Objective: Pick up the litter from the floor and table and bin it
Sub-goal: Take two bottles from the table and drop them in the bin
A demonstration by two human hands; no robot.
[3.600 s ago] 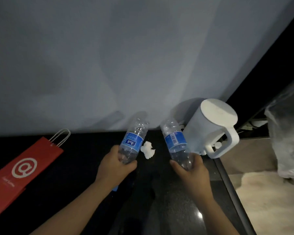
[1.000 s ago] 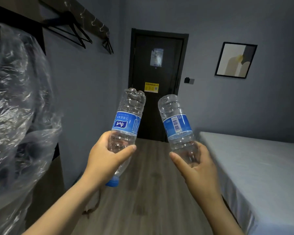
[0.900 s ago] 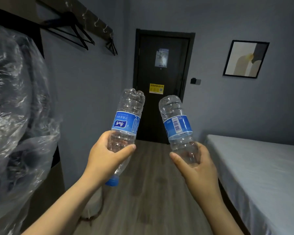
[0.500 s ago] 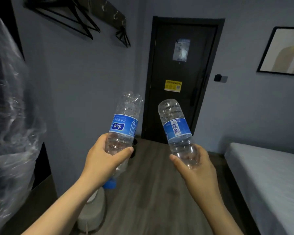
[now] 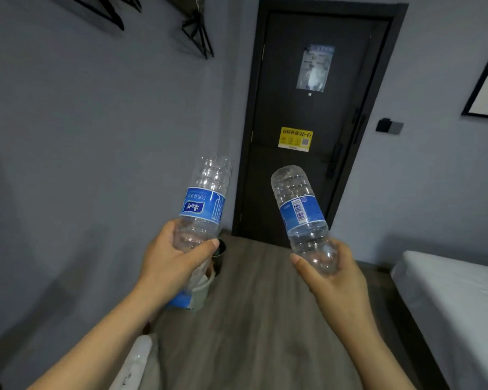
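Note:
My left hand (image 5: 168, 266) grips a clear plastic bottle (image 5: 204, 198) with a blue label, held upside down so its blue cap points down below my palm. My right hand (image 5: 333, 280) grips a second clear bottle (image 5: 299, 206) with a blue barcode label, also base up and tilted left. Both bottles look empty. Behind my left hand, on the wooden floor by the wall, stands a small bin (image 5: 209, 285) with a pale liner and a dark rim, mostly hidden by the hand and bottle.
A dark door (image 5: 307, 116) with a yellow Wi-Fi sticker closes the far end. A bed with a white sheet (image 5: 457, 299) fills the right side. Black hangers (image 5: 197, 35) hang on the grey left wall. A white object (image 5: 135, 361) lies at the bottom left.
I have turned from the dark table and walked toward the door with both bottles held the same way. The plastic-wrapped item on the left has left view; the bin now shows behind my left hand.

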